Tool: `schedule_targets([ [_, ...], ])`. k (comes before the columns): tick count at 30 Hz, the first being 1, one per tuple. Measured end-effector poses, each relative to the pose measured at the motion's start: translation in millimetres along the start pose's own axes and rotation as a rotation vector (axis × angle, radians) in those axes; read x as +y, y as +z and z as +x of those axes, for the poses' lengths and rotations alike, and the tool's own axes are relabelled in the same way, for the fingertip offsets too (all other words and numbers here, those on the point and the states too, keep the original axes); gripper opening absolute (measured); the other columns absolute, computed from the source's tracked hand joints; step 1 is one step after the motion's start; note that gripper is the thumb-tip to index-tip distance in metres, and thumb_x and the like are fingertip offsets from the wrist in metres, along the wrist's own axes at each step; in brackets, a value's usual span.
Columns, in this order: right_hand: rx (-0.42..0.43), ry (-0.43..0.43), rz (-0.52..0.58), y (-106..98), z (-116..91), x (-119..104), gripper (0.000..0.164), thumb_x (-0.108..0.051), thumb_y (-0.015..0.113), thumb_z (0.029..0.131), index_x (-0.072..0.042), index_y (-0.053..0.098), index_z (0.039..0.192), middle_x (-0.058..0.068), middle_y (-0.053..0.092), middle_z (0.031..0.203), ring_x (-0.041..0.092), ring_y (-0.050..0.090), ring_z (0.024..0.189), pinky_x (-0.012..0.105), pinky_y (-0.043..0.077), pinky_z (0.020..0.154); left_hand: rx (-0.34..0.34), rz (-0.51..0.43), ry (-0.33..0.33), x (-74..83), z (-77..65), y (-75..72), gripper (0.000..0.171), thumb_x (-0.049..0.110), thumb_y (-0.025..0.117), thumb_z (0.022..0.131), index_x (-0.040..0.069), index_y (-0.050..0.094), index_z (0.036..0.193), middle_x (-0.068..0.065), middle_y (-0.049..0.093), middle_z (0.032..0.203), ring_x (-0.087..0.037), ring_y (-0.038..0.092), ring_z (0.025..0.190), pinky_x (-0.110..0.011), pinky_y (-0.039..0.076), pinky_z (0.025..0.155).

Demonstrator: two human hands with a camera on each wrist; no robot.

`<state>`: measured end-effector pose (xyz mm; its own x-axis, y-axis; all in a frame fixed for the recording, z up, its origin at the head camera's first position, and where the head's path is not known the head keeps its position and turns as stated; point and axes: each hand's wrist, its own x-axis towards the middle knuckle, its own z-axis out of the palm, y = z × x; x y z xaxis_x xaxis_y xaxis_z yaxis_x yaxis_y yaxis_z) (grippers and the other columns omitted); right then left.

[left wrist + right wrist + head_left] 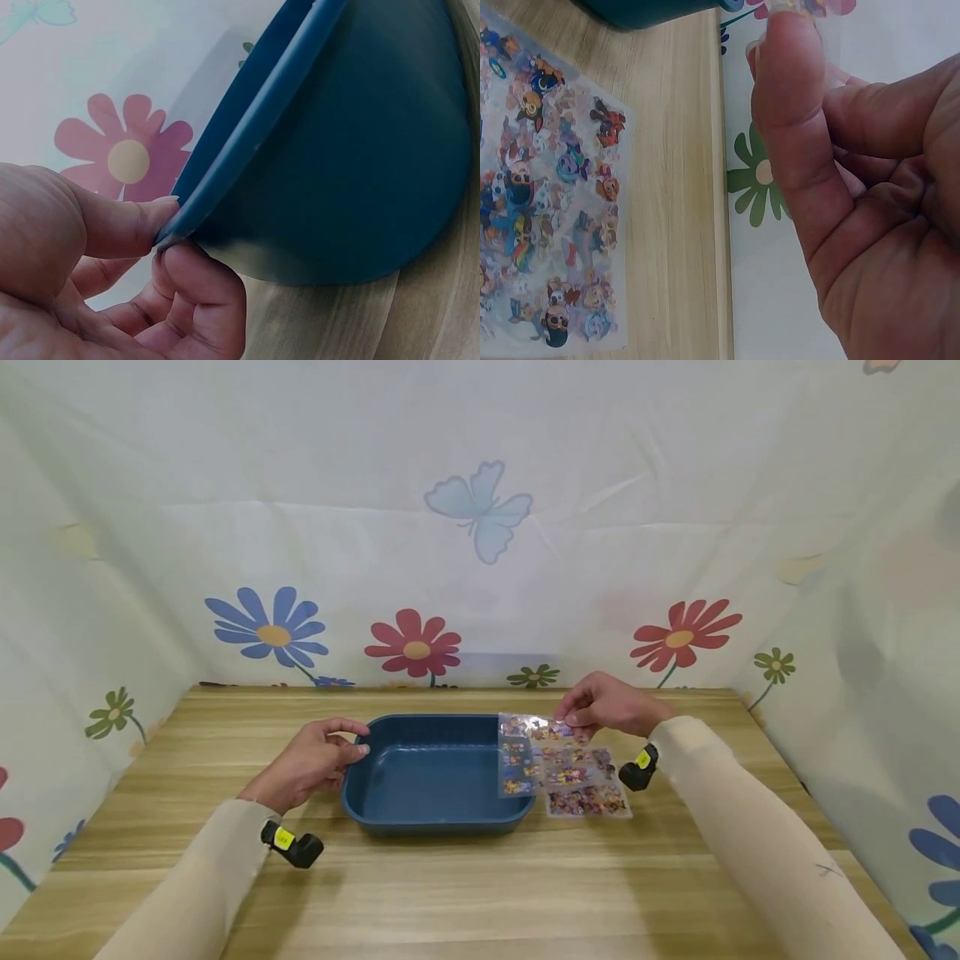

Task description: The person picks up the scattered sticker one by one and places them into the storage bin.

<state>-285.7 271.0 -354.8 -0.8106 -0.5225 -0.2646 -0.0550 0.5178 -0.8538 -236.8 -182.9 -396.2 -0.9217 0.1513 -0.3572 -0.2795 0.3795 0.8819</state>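
A dark blue rectangular tray [420, 787] stands on the table. My left hand [309, 762] pinches its left rim between thumb and fingers; the left wrist view shows the thumb on top of the rim [247, 127] and curled fingers beneath. My right hand [611, 703] pinches the upper right corner of a clear sticker sheet [517, 783], which hangs over the tray's right end. More sticker sheets [588, 802] with small colourful cartoon figures lie on the table, right of the tray. In the right wrist view, one lying sheet [551, 202] fills the left side.
The wood-grain table [450, 893] is enclosed at the back and sides by a white cloth [360, 460] printed with flowers and a butterfly. Each wrist wears a small black camera [302, 850].
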Motion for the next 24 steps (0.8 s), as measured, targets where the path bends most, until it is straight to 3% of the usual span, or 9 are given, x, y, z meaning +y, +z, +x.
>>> schedule_targets([
  [24, -0.046, -0.019, -0.022, 22.3, 21.6, -25.3, 0.021, 0.004, 0.057, 0.103, 0.007, 0.072, 0.117, 0.011, 0.072, 0.088, 0.017, 0.07, 0.075, 0.033, 0.063, 0.073, 0.002, -0.007, 0.003, -1.9, -1.6, -0.2, 0.046, 0.019, 0.066, 0.103, 0.008, 0.052, 0.146, -0.01, 0.063, 0.113, -0.021, 0.06, 0.082, -0.033, 0.056, 0.069],
])
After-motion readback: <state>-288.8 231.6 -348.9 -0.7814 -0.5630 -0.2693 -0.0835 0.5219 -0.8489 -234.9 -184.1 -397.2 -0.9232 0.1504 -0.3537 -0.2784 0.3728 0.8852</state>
